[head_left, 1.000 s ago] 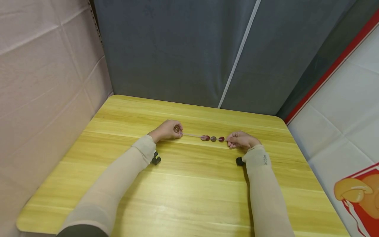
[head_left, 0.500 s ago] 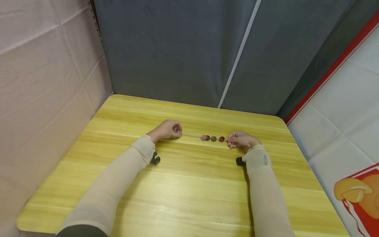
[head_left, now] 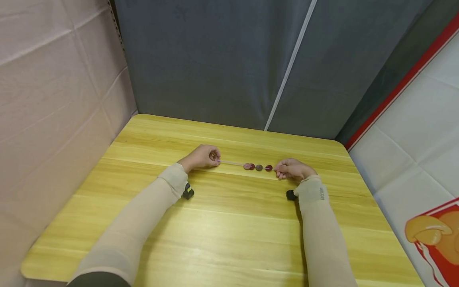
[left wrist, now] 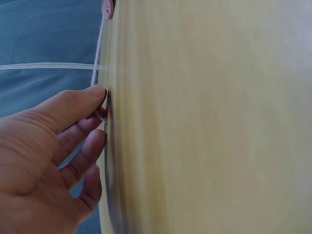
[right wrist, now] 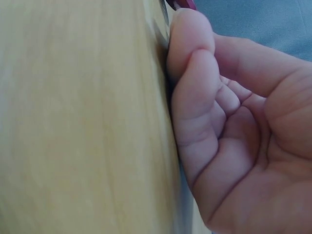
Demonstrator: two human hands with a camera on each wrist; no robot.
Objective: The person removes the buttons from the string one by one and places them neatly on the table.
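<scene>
From the head view, the left hand (head_left: 201, 157) and right hand (head_left: 292, 169) each pinch one end of a thin pale cord (head_left: 232, 163) stretched low over the yellow wooden table (head_left: 229, 223), four round flat beads (head_left: 258, 167) strung near the right hand. The left wrist view shows curled fingers (left wrist: 83, 105) pinching the cord's end against the tabletop. The right wrist view shows the clenched fingers (right wrist: 192, 73) beside one dark red bead (right wrist: 183, 4)

**What we count on the table**

We see two hands, a left hand (head_left: 201, 156) and a right hand (head_left: 292, 168). We see one string (head_left: 231, 163) between them. We count four beads (head_left: 258, 167) on it. There is one table (head_left: 229, 223) and two sleeves (head_left: 143, 223).
</scene>
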